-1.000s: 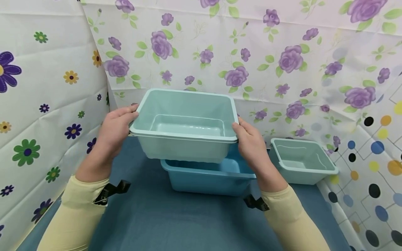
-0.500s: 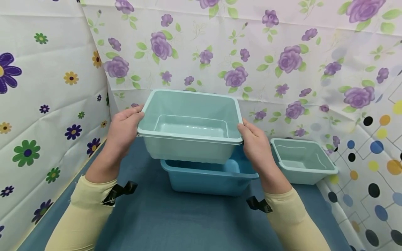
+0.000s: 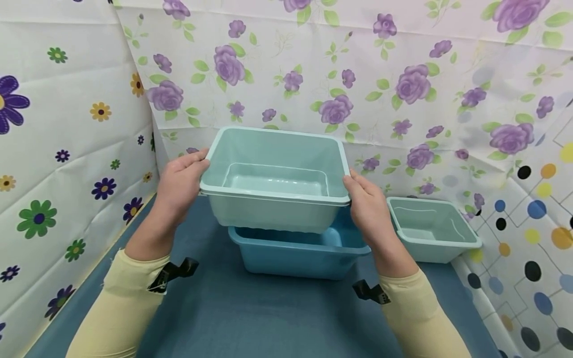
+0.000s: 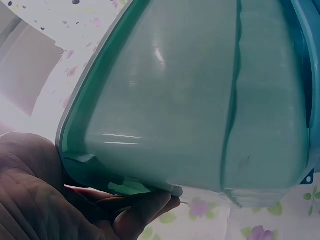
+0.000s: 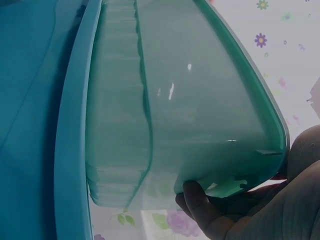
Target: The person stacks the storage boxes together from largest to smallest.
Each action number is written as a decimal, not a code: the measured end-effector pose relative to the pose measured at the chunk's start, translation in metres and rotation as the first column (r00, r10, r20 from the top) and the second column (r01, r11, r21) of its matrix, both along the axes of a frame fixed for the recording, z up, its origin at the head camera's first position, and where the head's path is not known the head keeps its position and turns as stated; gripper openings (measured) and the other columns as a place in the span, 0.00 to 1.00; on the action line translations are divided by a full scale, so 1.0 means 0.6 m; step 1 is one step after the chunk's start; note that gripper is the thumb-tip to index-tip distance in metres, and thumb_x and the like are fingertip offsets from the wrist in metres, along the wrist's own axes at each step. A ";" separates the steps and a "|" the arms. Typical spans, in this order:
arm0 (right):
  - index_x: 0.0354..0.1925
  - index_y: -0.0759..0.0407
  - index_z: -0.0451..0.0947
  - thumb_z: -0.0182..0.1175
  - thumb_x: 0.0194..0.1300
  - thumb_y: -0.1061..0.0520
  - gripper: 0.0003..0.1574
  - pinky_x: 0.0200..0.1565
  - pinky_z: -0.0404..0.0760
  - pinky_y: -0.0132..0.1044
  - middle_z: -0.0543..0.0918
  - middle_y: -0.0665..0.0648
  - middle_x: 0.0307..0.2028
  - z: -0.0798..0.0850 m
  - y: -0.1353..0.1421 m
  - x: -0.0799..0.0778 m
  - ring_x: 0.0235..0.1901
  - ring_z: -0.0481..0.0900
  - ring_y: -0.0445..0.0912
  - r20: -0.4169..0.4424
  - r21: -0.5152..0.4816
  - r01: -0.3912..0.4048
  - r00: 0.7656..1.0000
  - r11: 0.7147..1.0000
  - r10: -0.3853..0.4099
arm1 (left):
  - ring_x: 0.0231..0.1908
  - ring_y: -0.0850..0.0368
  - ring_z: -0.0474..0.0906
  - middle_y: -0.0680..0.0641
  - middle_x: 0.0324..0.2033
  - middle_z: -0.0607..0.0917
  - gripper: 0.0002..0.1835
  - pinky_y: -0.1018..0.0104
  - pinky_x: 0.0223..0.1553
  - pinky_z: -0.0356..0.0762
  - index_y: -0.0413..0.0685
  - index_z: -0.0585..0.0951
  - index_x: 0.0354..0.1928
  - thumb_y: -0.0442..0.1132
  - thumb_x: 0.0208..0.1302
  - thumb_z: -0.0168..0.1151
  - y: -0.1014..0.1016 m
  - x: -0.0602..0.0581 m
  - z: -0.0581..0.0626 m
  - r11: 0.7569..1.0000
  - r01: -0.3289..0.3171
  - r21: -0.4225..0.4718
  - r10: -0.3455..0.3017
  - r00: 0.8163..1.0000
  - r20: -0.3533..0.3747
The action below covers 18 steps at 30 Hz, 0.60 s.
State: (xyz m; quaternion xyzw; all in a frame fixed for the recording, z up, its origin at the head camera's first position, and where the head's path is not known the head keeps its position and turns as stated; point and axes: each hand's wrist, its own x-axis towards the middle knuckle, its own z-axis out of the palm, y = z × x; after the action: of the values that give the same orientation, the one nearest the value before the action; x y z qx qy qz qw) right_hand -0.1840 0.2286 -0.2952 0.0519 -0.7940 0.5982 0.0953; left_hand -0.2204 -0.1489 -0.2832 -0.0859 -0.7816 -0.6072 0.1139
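Observation:
A pale green plastic tub [image 3: 273, 214] is held up between both hands, its open top tilted toward me. My left hand [image 3: 179, 186] grips its left end, thumb over the rim and fingers underneath, as the left wrist view shows on the tub's outer wall [image 4: 165, 95]. At the opposite end my right hand [image 3: 368, 206] holds the rim the same way; in the right wrist view, curled fingers [image 5: 200, 205] lie against the underside. Below stands a larger blue tub [image 3: 295, 261], whose far part is hidden behind the green one.
Another pale green tub [image 3: 431, 243] sits on the blue tabletop [image 3: 259, 318] at the right, near the dotted wall covering [image 3: 524, 238]. A floral sheet [image 3: 286, 64] hangs behind, and a flower-patterned sheet [image 3: 76, 164] closes off the left side.
Both hands have carried the held green tub a little to the right, mostly in the first half second. The blue tub and the green tub at the right have stayed put.

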 end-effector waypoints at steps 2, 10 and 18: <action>0.82 0.66 0.69 0.49 0.91 0.43 0.37 0.85 0.53 0.53 0.62 0.52 0.86 0.000 0.002 0.001 0.86 0.54 0.47 0.000 -0.002 -0.006 1.000 1.000 0.006 | 0.77 0.42 0.71 0.42 0.80 0.72 0.26 0.35 0.72 0.74 0.39 0.74 0.80 0.43 0.90 0.47 0.003 0.001 0.000 1.000 0.002 -0.001 -0.002 1.000 0.000; 0.82 0.64 0.70 0.49 0.91 0.44 0.36 0.84 0.55 0.52 0.65 0.52 0.84 0.001 0.007 0.002 0.85 0.56 0.45 -0.009 0.006 0.024 1.000 1.000 -0.024 | 0.77 0.42 0.72 0.43 0.81 0.71 0.26 0.36 0.72 0.74 0.38 0.74 0.80 0.42 0.90 0.47 0.014 0.000 -0.002 0.999 0.029 0.018 -0.028 1.000 -0.007; 0.82 0.63 0.69 0.49 0.91 0.44 0.36 0.84 0.54 0.52 0.65 0.53 0.85 0.003 0.012 0.003 0.85 0.55 0.46 -0.006 0.000 0.048 0.999 0.999 -0.048 | 0.79 0.43 0.69 0.42 0.82 0.69 0.27 0.37 0.73 0.73 0.39 0.70 0.83 0.43 0.91 0.47 0.022 0.000 -0.002 0.999 0.033 -0.003 -0.033 0.999 -0.006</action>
State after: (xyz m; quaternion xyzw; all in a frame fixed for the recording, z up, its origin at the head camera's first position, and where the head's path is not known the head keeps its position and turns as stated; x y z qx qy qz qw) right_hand -0.1820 0.2358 -0.2936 0.0346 -0.7947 0.5956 0.1119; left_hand -0.2204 -0.1358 -0.2842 -0.1008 -0.7806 -0.6077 0.1063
